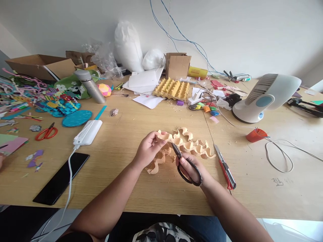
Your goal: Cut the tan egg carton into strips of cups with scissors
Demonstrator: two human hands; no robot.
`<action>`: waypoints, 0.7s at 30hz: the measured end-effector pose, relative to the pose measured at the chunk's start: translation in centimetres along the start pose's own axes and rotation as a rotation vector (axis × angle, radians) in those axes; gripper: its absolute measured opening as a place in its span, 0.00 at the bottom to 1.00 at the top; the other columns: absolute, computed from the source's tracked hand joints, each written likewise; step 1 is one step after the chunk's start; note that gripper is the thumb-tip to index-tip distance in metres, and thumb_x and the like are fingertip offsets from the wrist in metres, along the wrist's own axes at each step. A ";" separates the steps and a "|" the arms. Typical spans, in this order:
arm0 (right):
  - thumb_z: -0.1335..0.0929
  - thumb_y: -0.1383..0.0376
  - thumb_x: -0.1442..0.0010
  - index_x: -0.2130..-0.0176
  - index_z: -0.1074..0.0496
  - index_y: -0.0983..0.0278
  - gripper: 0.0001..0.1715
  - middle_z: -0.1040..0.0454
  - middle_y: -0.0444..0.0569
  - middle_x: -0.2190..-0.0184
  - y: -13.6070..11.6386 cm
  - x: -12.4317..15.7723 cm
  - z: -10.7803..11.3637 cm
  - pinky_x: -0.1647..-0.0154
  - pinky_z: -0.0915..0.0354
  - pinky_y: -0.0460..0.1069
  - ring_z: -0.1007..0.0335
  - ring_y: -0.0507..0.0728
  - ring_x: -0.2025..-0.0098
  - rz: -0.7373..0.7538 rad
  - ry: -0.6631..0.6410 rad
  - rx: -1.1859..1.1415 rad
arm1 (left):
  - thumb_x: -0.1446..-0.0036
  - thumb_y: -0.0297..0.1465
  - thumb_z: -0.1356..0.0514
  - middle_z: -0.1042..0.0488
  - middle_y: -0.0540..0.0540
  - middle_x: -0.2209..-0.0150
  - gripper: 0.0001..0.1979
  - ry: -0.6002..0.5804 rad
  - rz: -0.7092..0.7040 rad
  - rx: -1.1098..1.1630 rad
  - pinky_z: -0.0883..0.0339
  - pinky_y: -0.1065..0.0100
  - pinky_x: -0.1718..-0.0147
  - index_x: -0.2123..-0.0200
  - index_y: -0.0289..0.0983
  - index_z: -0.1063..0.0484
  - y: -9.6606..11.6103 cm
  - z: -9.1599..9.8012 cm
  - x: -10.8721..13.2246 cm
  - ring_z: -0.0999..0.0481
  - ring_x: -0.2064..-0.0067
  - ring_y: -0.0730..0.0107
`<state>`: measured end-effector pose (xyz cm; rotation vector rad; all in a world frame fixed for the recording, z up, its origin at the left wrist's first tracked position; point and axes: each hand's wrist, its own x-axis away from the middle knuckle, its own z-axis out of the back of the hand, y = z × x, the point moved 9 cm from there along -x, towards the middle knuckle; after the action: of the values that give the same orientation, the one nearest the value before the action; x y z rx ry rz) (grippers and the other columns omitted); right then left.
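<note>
My left hand (148, 149) is closed on the left end of a tan piece of egg carton (188, 143), lifting it just above the wooden table (121, 134). My right hand (190, 169) has its fingers through the loops of black-handled scissors (185, 163). Their blades point up and to the left into the carton, close to my left thumb. A cut strip of the carton (157, 163) curls down beneath my left hand onto the table.
A red utility knife (225, 168) lies just right of my right hand. A white fan (264, 97), orange cup (255, 135) and white cable lie to the right. A yellow egg tray (173, 89) sits behind. Black phone (62, 178), power bank (88, 132) and red scissors (46, 132) lie left.
</note>
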<state>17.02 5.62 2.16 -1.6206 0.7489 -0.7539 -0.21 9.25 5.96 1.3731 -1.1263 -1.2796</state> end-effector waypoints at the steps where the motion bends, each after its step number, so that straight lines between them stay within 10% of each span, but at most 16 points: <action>1: 0.31 0.37 0.32 0.64 0.33 0.62 0.31 0.43 0.33 0.85 0.0 0.0 0.1 0.85 0.56 0.45 0.53 0.47 0.85 0.001 0.005 0.007 | 0.39 0.44 0.30 0.19 0.42 0.44 0.16 0.003 0.002 0.002 0.28 0.66 0.52 0.59 0.40 0.26 -0.1 0.0 0.0 0.20 0.49 0.61; 11: 0.37 0.36 0.29 0.53 0.31 0.60 0.32 0.31 0.41 0.75 0.5 -0.3 -0.6 0.71 0.31 0.49 0.25 0.57 0.69 0.057 -0.180 -0.146 | 0.40 0.43 0.29 0.20 0.42 0.43 0.15 0.139 -0.081 -0.031 0.26 0.64 0.49 0.61 0.40 0.27 -0.7 1.3 -0.2 0.19 0.48 0.62; 21: 0.22 0.51 0.37 0.53 0.34 0.55 0.23 0.18 0.50 0.55 -2.3 0.1 4.8 0.52 0.25 0.58 0.20 0.62 0.52 0.331 0.467 -0.082 | 0.40 0.38 0.28 0.21 0.41 0.44 0.13 0.144 -0.246 0.027 0.24 0.68 0.58 0.66 0.39 0.27 0.8 -0.1 1.1 0.18 0.53 0.66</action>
<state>21.10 8.64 3.66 -1.3526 1.3608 -0.8742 -0.08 8.01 6.57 1.6363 -0.8998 -1.3169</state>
